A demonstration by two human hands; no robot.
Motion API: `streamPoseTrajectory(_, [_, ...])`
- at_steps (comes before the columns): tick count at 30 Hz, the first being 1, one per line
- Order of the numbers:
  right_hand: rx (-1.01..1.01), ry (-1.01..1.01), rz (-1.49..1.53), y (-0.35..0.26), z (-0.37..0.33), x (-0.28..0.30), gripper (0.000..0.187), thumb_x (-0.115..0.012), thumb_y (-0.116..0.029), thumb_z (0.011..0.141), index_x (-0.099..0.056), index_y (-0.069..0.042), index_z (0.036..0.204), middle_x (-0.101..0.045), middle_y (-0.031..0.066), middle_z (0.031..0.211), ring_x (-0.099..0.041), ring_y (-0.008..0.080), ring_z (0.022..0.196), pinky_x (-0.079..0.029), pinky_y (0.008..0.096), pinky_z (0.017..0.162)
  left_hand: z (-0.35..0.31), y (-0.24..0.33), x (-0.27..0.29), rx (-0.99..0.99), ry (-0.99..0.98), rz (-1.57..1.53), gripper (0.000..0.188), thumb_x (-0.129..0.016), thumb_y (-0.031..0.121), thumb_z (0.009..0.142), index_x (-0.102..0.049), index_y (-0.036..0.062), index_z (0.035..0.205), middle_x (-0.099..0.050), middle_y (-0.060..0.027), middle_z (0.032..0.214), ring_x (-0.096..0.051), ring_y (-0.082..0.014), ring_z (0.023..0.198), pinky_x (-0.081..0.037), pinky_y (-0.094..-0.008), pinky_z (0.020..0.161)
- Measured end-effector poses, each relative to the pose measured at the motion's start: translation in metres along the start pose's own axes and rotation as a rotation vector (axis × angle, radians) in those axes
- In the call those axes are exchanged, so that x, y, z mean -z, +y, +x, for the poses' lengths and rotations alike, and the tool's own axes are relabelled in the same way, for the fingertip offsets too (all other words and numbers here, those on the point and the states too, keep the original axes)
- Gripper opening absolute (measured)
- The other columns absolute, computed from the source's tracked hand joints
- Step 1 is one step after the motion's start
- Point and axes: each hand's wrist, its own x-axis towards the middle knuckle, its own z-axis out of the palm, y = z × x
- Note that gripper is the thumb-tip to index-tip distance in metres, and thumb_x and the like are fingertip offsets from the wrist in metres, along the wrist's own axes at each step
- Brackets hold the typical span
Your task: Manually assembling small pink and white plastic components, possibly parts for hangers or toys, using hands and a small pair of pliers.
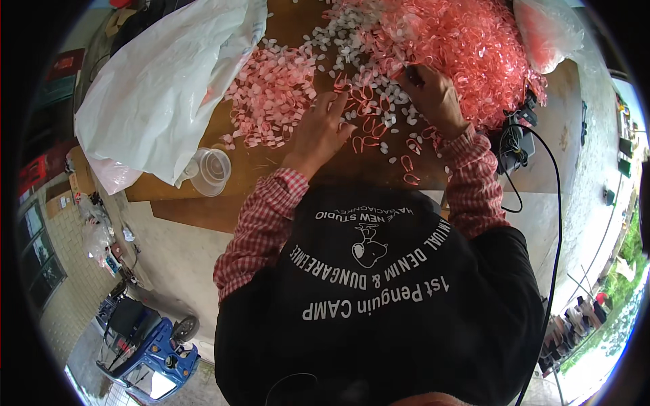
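Because white bits [347, 42] lie against the pink pile [464, 57], a bump could mix them. The left hand [321, 132] has its grip apart; for the right hand [437, 98], I can't tell.

Before me stands a brown wooden table [254, 172] over a pale concrete floor [169, 252]; leftward, my brick wall [73, 260] holds a dark-framed window [38, 243]; daylight brightens greenery [626, 271] to my right.

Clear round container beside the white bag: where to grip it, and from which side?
The clear round container is likely best gripped by the right side of its rim, coming from the right with the left hand: the white bag crowds its left, while tabletop shows on its right.
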Motion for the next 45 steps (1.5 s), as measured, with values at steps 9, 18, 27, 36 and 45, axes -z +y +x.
streamPoseTrajectory(9, [-0.245, -0.116, 0.092, -0.002, -0.062, -0.009, 0.025, -0.065, -0.023, 0.083, -0.060, 0.000, 0.089, -0.059, 0.0182, 0.068, -0.060, 0.0331, 0.062, -0.046, 0.0365, 0.055, 0.039, 0.003, -0.025, 0.231, -0.237, 0.011, 0.080, -0.072, 0.011, 0.073, -0.026, -0.0010, 0.137, -0.033, -0.0273, 0.124, -0.060, -0.0385, 0.092, -0.055, -0.0379, 0.070])
streamPoseTrajectory(18, [-0.094, -0.518, 0.176, -0.012, -0.072, -0.051, 0.032, -0.062, -0.035, 0.082, -0.059, -0.004, 0.082, -0.059, 0.0162, 0.069, -0.060, 0.0335, 0.060, -0.047, 0.0421, 0.057, 0.108, -0.005, -0.050, -0.151, -0.033, -0.346, 0.057, -0.073, 0.016, 0.076, -0.049, -0.0012, 0.125, -0.057, -0.0186, 0.102, -0.061, -0.0199, 0.074, -0.050, -0.0275, 0.056])
streamPoseTrajectory(27, [-0.108, -0.184, -0.090, 0.019, -0.047, 0.012, 0.032, -0.069, -0.028, 0.078, -0.057, 0.000, 0.089, -0.057, 0.0151, 0.078, -0.060, 0.0320, 0.072, -0.047, 0.0379, 0.062, 0.071, -0.042, 0.025, 0.094, 0.188, -0.259, 0.027, -0.069, 0.014, 0.078, -0.061, 0.0029, 0.101, -0.061, -0.0119, 0.093, -0.062, -0.0186, 0.070, -0.051, -0.0297, 0.058])
streamPoseTrajectory(36, [-0.129, -0.633, 0.244, -0.023, -0.074, -0.048, 0.031, -0.065, -0.026, 0.081, -0.057, -0.002, 0.099, -0.060, 0.0168, 0.080, -0.060, 0.0316, 0.068, -0.047, 0.0394, 0.061, -0.015, -0.034, -0.009, 0.193, 0.067, -0.188, 0.016, -0.067, 0.008, 0.077, -0.062, 0.0078, 0.093, -0.059, -0.0081, 0.082, -0.061, -0.0259, 0.069, -0.048, -0.0344, 0.059])
streamPoseTrajectory(45, [-0.080, -0.281, -0.116, 0.012, -0.053, -0.013, 0.035, -0.067, -0.027, 0.078, -0.057, -0.003, 0.102, -0.058, 0.0156, 0.082, -0.059, 0.0339, 0.075, -0.046, 0.0415, 0.064, -0.014, -0.028, -0.002, 0.183, 0.117, -0.028, 0.021, -0.065, 0.008, 0.080, -0.063, 0.0079, 0.100, -0.060, -0.0079, 0.089, -0.062, -0.0242, 0.069, -0.049, -0.0348, 0.058])
